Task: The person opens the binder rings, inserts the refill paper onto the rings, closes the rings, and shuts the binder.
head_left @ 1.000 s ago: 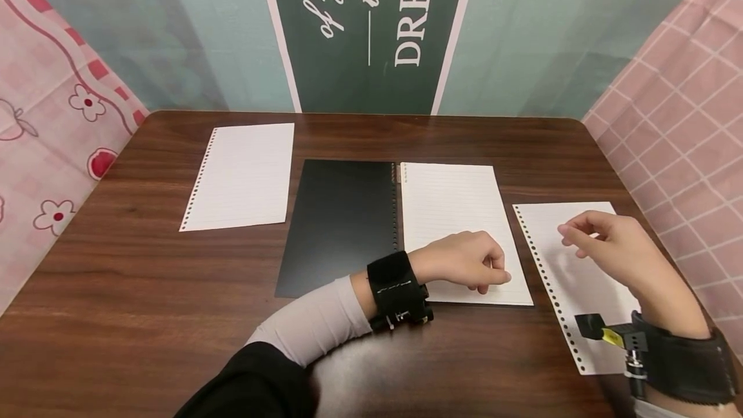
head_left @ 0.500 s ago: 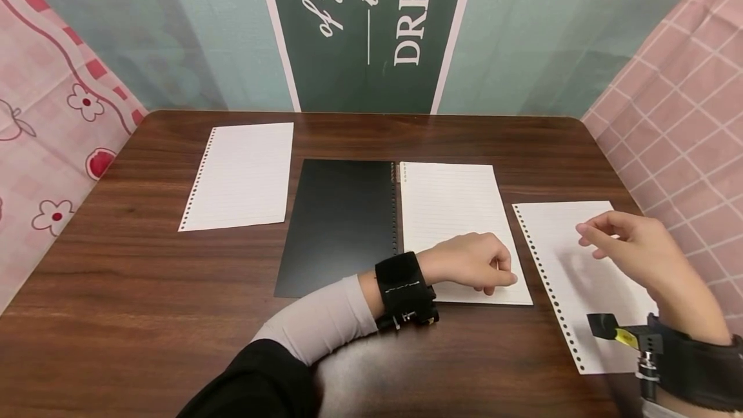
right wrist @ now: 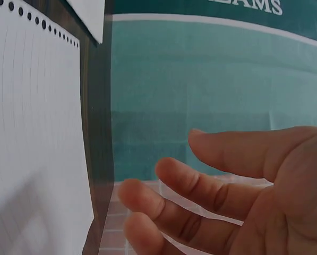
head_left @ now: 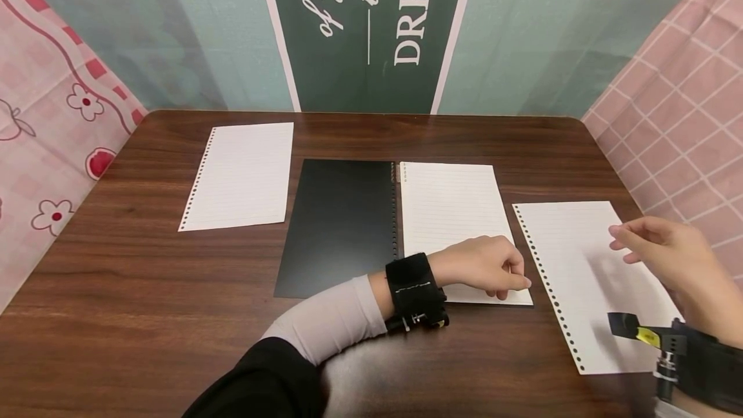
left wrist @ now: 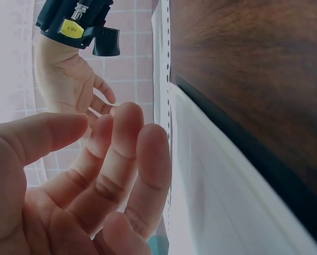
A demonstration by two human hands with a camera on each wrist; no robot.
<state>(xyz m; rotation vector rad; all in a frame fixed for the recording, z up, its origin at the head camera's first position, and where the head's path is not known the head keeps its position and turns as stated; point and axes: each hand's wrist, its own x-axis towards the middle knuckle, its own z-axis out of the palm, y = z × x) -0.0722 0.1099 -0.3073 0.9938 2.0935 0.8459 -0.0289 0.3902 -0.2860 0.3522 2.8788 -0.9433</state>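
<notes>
My left hand (head_left: pixel 484 266) hovers over the lower part of a lined paper stack (head_left: pixel 449 202), fingers loosely curled with a gap to the thumb in the left wrist view. That stack lies on the right half of an opened black binder, whose bare black cover (head_left: pixel 342 224) lies to the left. My right hand (head_left: pixel 673 250) hangs above the right edge of a loose punched sheet (head_left: pixel 569 244), casting a shadow on it. In the right wrist view its fingers (right wrist: pixel 185 180) are relaxed and apart from the thumb, holding nothing.
Another loose punched sheet (head_left: pixel 240 176) lies at the back left of the brown wooden table (head_left: pixel 145 289). A green curtain (head_left: pixel 522 37) with printed lettering stands behind, and pink cloths flank both sides. Black camera straps (head_left: pixel 415 286) are on both wrists.
Both hands have drifted to the right, the right hand farther, toward the right edge of the loose sheet. The papers and the binder have stayed in place.
</notes>
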